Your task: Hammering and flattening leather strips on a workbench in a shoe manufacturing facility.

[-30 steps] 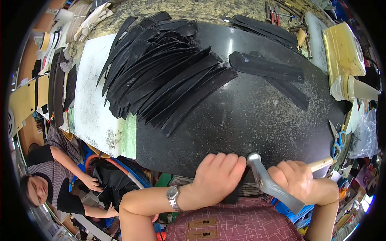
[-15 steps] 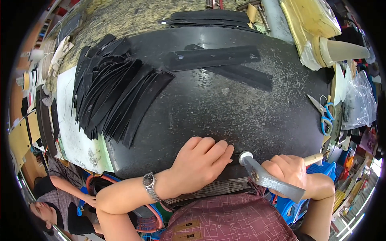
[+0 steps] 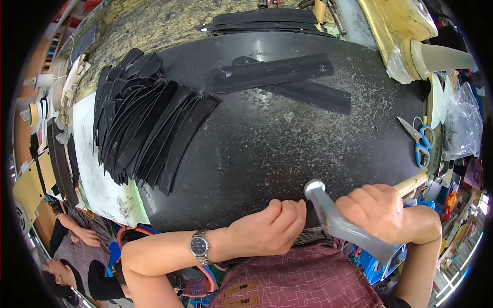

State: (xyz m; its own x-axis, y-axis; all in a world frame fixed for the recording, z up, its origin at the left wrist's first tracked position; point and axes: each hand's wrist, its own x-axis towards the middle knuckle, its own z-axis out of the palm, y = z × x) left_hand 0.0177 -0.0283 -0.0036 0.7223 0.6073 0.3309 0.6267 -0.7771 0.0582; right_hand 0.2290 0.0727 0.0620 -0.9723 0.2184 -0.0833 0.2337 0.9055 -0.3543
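Note:
A hammer [image 3: 331,218] with a wooden handle is in my right hand [image 3: 372,210], its fingers wrapped round the handle. Its round metal face hangs over the near edge of the black work surface, just right of my left hand [image 3: 272,226]. That hand has its fingers curled and pressed together at the same edge; whatever they pinch is hidden by the hand. Farther off on the work surface lie black strips [image 3: 272,74], one crossing over another. A large fanned pile of black strips [image 3: 149,123] is at the left.
Scissors with blue handles [image 3: 422,146] lie at the right edge of the black work surface [image 3: 246,154]. More black strips [image 3: 264,20] are stacked at the back. A yellow container [image 3: 395,31] stands at the far right. A co-worker [image 3: 82,251] sits at the lower left.
My left hand has come down closer to my body, with its fingers still curled. My right hand has shifted slightly up and right with the hammer. The co-worker's arm has moved.

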